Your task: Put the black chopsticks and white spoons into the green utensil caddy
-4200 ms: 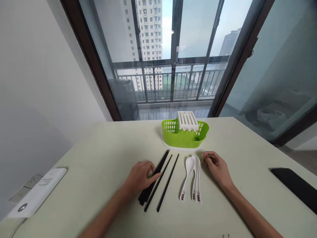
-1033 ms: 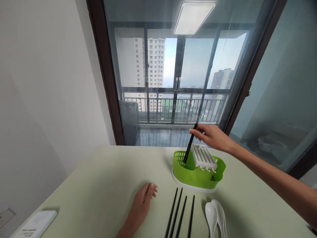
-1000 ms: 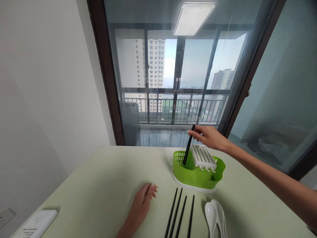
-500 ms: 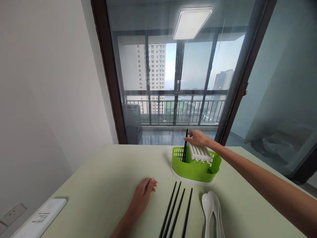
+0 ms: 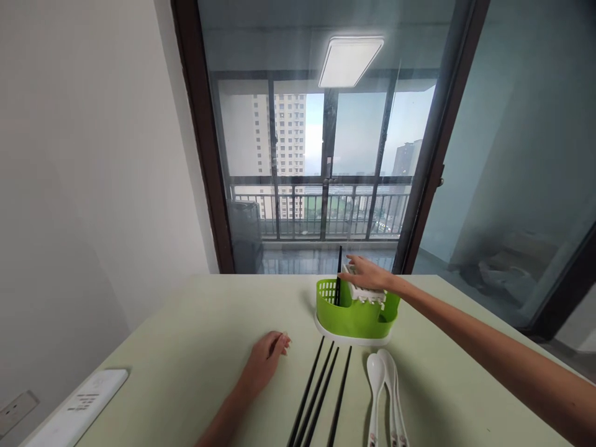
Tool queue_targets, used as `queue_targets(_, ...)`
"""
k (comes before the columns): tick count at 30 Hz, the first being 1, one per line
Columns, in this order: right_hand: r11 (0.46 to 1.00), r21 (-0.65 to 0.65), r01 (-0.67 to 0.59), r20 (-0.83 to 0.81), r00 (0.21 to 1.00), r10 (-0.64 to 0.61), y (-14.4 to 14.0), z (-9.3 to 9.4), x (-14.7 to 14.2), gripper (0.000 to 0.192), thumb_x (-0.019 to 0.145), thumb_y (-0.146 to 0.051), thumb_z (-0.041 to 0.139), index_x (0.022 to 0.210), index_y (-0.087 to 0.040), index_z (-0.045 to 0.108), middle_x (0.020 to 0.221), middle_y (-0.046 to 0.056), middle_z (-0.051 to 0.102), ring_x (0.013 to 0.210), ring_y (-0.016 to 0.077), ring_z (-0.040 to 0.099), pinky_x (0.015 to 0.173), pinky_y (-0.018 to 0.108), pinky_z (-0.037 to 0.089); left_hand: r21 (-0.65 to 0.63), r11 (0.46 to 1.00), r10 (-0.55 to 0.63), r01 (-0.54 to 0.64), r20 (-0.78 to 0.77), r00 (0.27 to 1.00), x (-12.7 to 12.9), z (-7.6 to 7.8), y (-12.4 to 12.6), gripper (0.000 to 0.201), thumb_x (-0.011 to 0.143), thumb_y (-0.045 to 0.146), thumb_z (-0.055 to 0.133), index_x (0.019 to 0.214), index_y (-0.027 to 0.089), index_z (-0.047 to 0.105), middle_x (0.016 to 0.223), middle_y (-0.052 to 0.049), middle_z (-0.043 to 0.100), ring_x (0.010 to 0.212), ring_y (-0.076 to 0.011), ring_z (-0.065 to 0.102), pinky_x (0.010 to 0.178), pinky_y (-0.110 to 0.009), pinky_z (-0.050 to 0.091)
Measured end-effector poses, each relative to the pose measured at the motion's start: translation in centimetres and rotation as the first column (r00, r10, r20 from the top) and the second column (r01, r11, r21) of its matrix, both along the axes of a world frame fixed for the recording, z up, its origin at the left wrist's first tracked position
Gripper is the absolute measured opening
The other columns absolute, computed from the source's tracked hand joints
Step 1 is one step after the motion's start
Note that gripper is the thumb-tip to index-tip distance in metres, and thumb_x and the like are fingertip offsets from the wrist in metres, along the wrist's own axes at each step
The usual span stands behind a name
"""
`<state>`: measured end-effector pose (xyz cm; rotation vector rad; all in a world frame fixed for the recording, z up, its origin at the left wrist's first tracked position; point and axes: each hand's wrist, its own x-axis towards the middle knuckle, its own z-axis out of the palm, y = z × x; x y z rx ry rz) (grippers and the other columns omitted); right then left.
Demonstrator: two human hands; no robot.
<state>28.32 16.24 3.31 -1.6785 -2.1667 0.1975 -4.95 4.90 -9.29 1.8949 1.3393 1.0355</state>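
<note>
A green cutlery holder (image 5: 351, 321) with a white base stands toward the far side of the table. Black chopsticks (image 5: 339, 273) stand upright in its left compartment, their number unclear. Over the holder's white slotted rack (image 5: 367, 294) is my right hand (image 5: 367, 275), open, its thumb close to the chopsticks and its index finger stretched away from them. My left hand (image 5: 269, 352) rests on the table left of the holder, fingers curled loosely together around nothing visible. In front of the holder lie several loose black chopsticks (image 5: 321, 391) and white spoons (image 5: 376, 372).
The pale green table (image 5: 186, 347) reaches to a glass door with a dark frame (image 5: 212, 205). A white power strip (image 5: 84, 406) lies at the table's left edge, near a wall socket (image 5: 17, 413).
My right hand has let go of the upright chopsticks and spread its fingers, which now sit lower and just to the right. The view has shifted slightly. My left hand stays put.
</note>
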Motion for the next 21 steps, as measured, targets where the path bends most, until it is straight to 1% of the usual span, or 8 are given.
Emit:
queue_targets(4,0.995,0.099,0.031,-0.013,0.999,-0.030,-2.1,0.4,-0.6,0.072,0.099,-0.060,0.040,0.145,-0.005,0.046,0.141,0.027,0.056,0.133,0.0363,0.053,0.108,0.047,0.044,0.018,0.999,-0.027,0.027,-0.018,0.999,0.1,0.0,0.0,0.041,0.099,0.051,0.041,0.084,0.021,0.065,0.084,-0.004,0.069,0.083,-0.0200,0.066,0.080,-0.030,0.048)
queue_targets(7,0.974,0.227,-0.003,-0.017,1.000,0.007,-5.3,1.1,-1.5,0.061,0.100,-0.051,0.041,0.144,-0.010,0.046,0.146,0.023,0.051,0.139,0.0351,0.045,0.114,0.049,0.036,0.036,0.999,-0.021,0.023,-0.071,0.997,0.2,0.0,-0.1,0.041,0.099,0.050,0.042,0.083,0.021,0.064,0.082,-0.003,0.068,0.079,-0.0192,0.063,0.076,-0.030,0.047)
queue_targets(9,0.946,0.312,-0.085,0.005,0.996,0.087,-8.1,1.8,-2.3,0.048,0.101,-0.046,0.042,0.139,-0.017,0.050,0.145,0.018,0.052,0.138,0.0304,0.046,0.114,0.043,0.036,0.052,0.998,-0.018,0.025,-0.118,0.993,0.4,0.1,-0.3,0.039,0.099,0.049,0.042,0.083,0.021,0.064,0.081,-0.003,0.067,0.075,-0.0182,0.061,0.072,-0.029,0.045)
queue_targets(11,0.855,0.441,-0.273,0.117,0.962,0.247,-10.8,2.6,-3.2,0.033,0.103,-0.034,0.041,0.127,-0.018,0.057,0.132,0.016,0.060,0.125,0.0302,0.055,0.106,0.045,0.042,0.068,0.997,-0.026,0.039,-0.177,0.984,0.6,0.2,-0.6,0.037,0.098,0.047,0.044,0.082,0.021,0.064,0.078,-0.002,0.066,0.071,-0.0169,0.058,0.068,-0.028,0.043)
queue_targets(13,0.769,0.390,-0.507,0.288,0.860,0.421,-13.3,2.9,-4.1,0.028,0.103,-0.025,0.038,0.117,-0.019,0.062,0.117,0.014,0.066,0.108,0.0266,0.062,0.093,0.041,0.048,0.081,0.995,-0.043,0.064,-0.239,0.970,0.7,0.2,-0.8,0.034,0.097,0.044,0.047,0.080,0.021,0.063,0.075,-0.001,0.064,0.067,-0.0158,0.055,0.066,-0.028,0.040)
queue_targets(15,0.694,0.208,-0.689,0.440,0.700,0.563,-15.2,2.5,-5.0,0.028,0.104,-0.022,0.036,0.106,-0.019,0.064,0.099,0.009,0.069,0.088,0.0215,0.064,0.078,0.035,0.047,0.105,0.990,-0.059,0.092,-0.285,0.957,0.9,0.2,-0.9,0.030,0.096,0.041,0.050,0.078,0.021,0.062,0.071,0.001,0.062,0.065,-0.0152,0.053,0.064,-0.028,0.039)
queue_targets(17,0.641,0.059,-0.765,0.518,0.572,0.635,-16.3,1.1,-5.7,0.027,0.105,-0.021,0.037,0.099,-0.019,0.063,0.089,0.006,0.067,0.077,0.0184,0.062,0.067,0.032,0.043,0.135,0.985,-0.061,0.108,-0.314,0.947,0.9,0.0,-0.9,0.027,0.095,0.039,0.052,0.077,0.021,0.062,0.071,0.001,0.062,0.066,-0.0152,0.053,0.064,-0.028,0.038)
queue_targets(21,0.606,0.004,-0.795,0.605,0.484,0.632,-16.3,-2.9,-6.3,0.024,0.104,-0.018,0.040,0.092,-0.019,0.061,0.087,0.004,0.066,0.072,0.0165,0.060,0.056,0.031,0.033,0.159,0.980,-0.059,0.123,-0.357,0.932,0.8,-0.2,-0.8,0.029,0.097,0.038,0.051,0.076,0.021,0.062,0.071,0.001,0.061,0.067,-0.0153,0.053,0.064,-0.028,0.037)
